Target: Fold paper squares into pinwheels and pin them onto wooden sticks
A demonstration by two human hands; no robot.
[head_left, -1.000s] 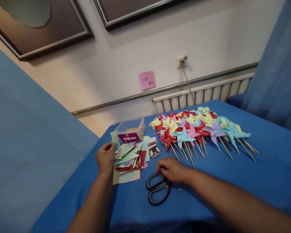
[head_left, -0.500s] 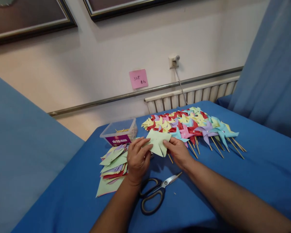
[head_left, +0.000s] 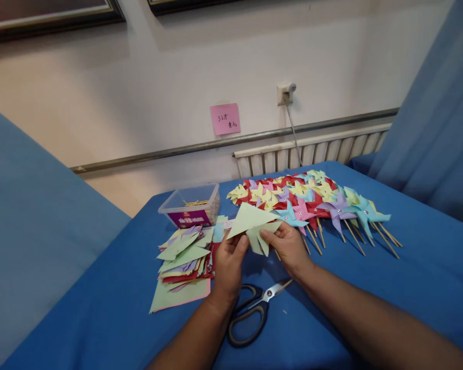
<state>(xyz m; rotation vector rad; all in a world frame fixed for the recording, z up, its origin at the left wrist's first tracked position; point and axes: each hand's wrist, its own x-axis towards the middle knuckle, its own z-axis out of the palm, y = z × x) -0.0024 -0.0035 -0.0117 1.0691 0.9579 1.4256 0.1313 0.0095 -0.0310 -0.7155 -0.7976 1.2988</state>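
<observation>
Between my two hands is a pale green cut paper sheet [head_left: 251, 218], slit at its lower side, with flaps standing apart. My left hand [head_left: 231, 259] grips its left side, thumb in front and the other fingers behind the paper. My right hand [head_left: 289, 246] pinches the lower right flap between thumb and fingers. Below the hands, scissors [head_left: 260, 303] with dark handles lie on the blue cloth, blades pointing right. Left of my left hand is a stack of coloured cut papers [head_left: 183, 257], lying partly on flat green sheets [head_left: 177, 298].
A clear plastic box [head_left: 191, 203] with thin sticks stands behind the paper stack. Many finished paper pinwheels [head_left: 293, 198] on wooden sticks cover the back right of the blue-covered table [head_left: 370, 288]. A radiator [head_left: 312, 149] and a wall socket [head_left: 285, 95] are behind it.
The green paper has tilted and its flaps have spread apart. My left hand has turned and shifted to the right, with its thumb now in front. The view has shifted slightly.
</observation>
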